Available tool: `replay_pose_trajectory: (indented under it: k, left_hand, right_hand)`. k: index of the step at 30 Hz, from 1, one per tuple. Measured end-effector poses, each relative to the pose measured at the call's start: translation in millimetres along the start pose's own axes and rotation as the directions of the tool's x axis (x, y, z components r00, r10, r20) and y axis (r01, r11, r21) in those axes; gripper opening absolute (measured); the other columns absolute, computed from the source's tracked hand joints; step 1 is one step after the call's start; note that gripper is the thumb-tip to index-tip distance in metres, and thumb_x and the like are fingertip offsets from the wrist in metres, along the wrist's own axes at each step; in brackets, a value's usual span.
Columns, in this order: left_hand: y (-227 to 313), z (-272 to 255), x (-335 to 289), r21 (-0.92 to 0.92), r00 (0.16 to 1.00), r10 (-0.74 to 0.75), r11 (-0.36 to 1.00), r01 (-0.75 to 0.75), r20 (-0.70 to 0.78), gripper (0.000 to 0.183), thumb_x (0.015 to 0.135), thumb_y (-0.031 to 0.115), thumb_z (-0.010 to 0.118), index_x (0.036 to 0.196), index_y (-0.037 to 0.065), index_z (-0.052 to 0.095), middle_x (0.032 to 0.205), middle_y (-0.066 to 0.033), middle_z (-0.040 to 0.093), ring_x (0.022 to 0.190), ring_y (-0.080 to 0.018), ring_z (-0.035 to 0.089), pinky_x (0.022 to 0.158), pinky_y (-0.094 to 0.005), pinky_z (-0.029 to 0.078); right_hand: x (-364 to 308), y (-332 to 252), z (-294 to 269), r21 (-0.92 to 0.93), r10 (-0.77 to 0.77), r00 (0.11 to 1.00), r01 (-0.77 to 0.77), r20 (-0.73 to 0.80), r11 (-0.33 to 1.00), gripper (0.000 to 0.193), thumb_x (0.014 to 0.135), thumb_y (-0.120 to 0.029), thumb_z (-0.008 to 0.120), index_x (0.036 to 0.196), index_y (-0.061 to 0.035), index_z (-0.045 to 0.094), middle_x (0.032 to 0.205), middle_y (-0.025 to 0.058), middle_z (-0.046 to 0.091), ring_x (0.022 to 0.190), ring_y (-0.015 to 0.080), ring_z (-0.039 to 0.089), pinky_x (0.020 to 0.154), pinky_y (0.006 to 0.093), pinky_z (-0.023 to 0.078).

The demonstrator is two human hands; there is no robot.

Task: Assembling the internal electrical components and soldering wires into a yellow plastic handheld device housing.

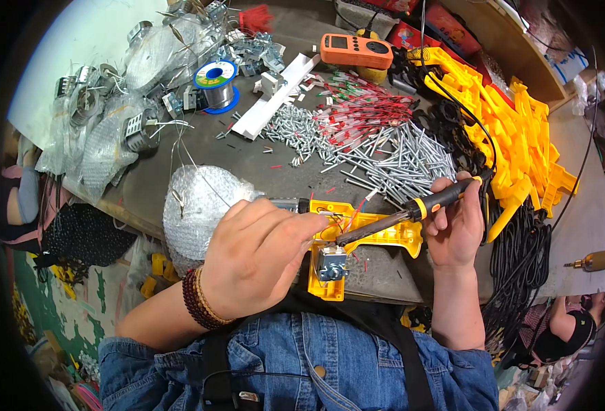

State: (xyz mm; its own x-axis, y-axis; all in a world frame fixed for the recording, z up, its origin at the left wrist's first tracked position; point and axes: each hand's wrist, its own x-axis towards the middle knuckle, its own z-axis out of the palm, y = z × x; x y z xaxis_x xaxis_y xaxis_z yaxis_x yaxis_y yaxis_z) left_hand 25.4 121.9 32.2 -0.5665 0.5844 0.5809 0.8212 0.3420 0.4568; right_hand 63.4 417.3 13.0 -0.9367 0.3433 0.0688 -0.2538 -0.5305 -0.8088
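My right hand (457, 222) is wrapped round the black handle of a soldering iron (436, 201). The iron points left, its tip over a yellow plastic housing half (397, 230) at the table's front edge. My left hand (254, 250) is closed in a pinch at the housing's left side, beside thin red wires (344, 222); what its fingertips hold is too small to make out. A small metal and blue-grey switch block (332, 264) sits on the housing below the iron's tip. Partly hidden behind my left hand, a metal tube (287, 204) lies against the housing.
Bubble wrap (196, 205) lies left of my hands. Farther back are a solder spool (218, 92), a white channel (275, 99), piled screws (412, 161), red-wired parts (364, 113) and an orange meter (355, 51). Yellow housings (514, 137) and black cables (521, 264) crowd the right; other people sit nearby.
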Motion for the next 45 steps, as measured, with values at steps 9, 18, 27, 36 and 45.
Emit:
replay_pose_trajectory:
  k: [9, 18, 27, 36, 45]
  left_hand:
    - [0.6, 2.2, 0.2, 0.003, 1.0, 0.01, 1.0, -0.01, -0.01, 0.034, 0.072, -0.002, 0.07, 0.105, 0.004, 0.062, 0.085, -0.007, 0.065, 0.074, -0.0261, 0.059, 0.07, -0.038, 0.043]
    - [0.8, 5.6, 0.3, -0.047, 1.0, 0.003, 0.999, -0.002, 0.021, 0.036, 0.073, -0.004, 0.068, 0.107, 0.001, 0.061, 0.086, -0.0092, 0.064, 0.075, -0.0273, 0.059, 0.071, -0.0382, 0.045]
    - [1.7, 8.5, 1.4, -0.103, 1.0, 0.002, 0.995, 0.0, 0.018, 0.037, 0.073, -0.006, 0.067, 0.109, 0.0, 0.06, 0.086, -0.0101, 0.063, 0.075, -0.0281, 0.059, 0.073, -0.0384, 0.046]
    - [-21.4, -56.0, 25.6, 0.153, 0.937, -0.203, 0.974, 0.165, 0.283, 0.041, 0.073, 0.004, 0.075, 0.112, 0.002, 0.062, 0.1, -0.0126, 0.065, 0.087, -0.0271, 0.063, 0.082, -0.0385, 0.049]
    - [-38.6, 3.5, 38.4, -0.208, 0.953, -0.006, 0.976, 0.073, 0.304, 0.014, 0.08, 0.012, 0.073, 0.093, 0.009, 0.068, 0.09, -0.0033, 0.069, 0.088, -0.0232, 0.063, 0.085, -0.0366, 0.042]
  right_hand:
    - [1.1, 0.6, -1.4, 0.012, -0.009, 1.0, 0.009, 0.013, 1.0, 0.031, 0.107, -0.037, 0.038, 0.121, -0.0123, 0.05, 0.098, 0.0157, 0.065, 0.053, 0.0104, 0.053, 0.042, 0.0236, 0.045]
    - [0.9, 1.3, -2.8, 0.026, -0.014, 0.999, 0.013, 0.034, 1.0, 0.031, 0.107, -0.036, 0.037, 0.122, -0.0118, 0.05, 0.098, 0.0162, 0.064, 0.053, 0.0106, 0.054, 0.043, 0.0237, 0.045]
    - [-1.2, -0.2, -2.0, 0.038, -0.015, 0.999, 0.013, 0.049, 0.999, 0.033, 0.107, -0.037, 0.037, 0.122, -0.0118, 0.05, 0.099, 0.0166, 0.065, 0.054, 0.011, 0.055, 0.042, 0.0238, 0.045]
    - [-2.8, -1.0, -4.0, 0.036, -0.021, 0.999, 0.02, 0.032, 0.999, 0.032, 0.107, -0.037, 0.037, 0.122, -0.012, 0.049, 0.099, 0.0166, 0.064, 0.054, 0.0109, 0.054, 0.043, 0.0242, 0.046]
    - [-2.1, 1.6, -2.1, 0.013, 0.008, 0.999, -0.009, 0.033, 1.0, 0.031, 0.107, -0.037, 0.036, 0.122, -0.0122, 0.048, 0.099, 0.0162, 0.064, 0.054, 0.0103, 0.054, 0.043, 0.0239, 0.045]
